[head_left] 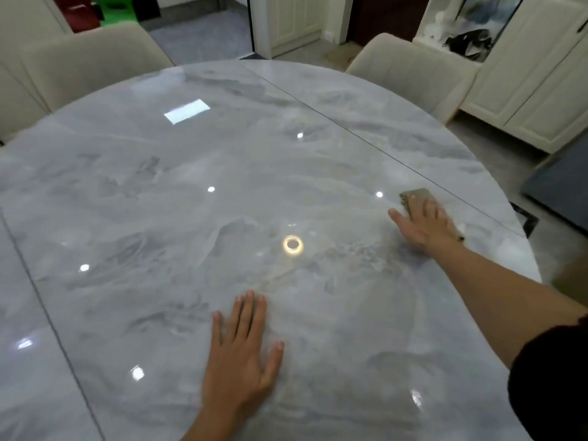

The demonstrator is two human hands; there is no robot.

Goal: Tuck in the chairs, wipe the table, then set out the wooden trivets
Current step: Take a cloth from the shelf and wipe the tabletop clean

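Observation:
A glossy grey marble table (191, 173) fills the view. My right hand (424, 226) lies flat, pressing a grey-brown cloth (413, 195) onto the tabletop near its right edge; only the cloth's far corner shows past the fingers. My left hand (243, 354) rests palm down on the near middle of the table, fingers spread, holding nothing. Two cream upholstered chairs stand against the far rim: one at the far left (79, 62), one at the far right (413, 71). No wooden trivets are in view.
Thin seams cross the tabletop at the left (47, 316) and right (366, 138). White cabinets (534, 84) stand at the right beyond the table. A dark grey box (560, 189) sits on the floor at the right. A doorway (203, 30) opens at the back.

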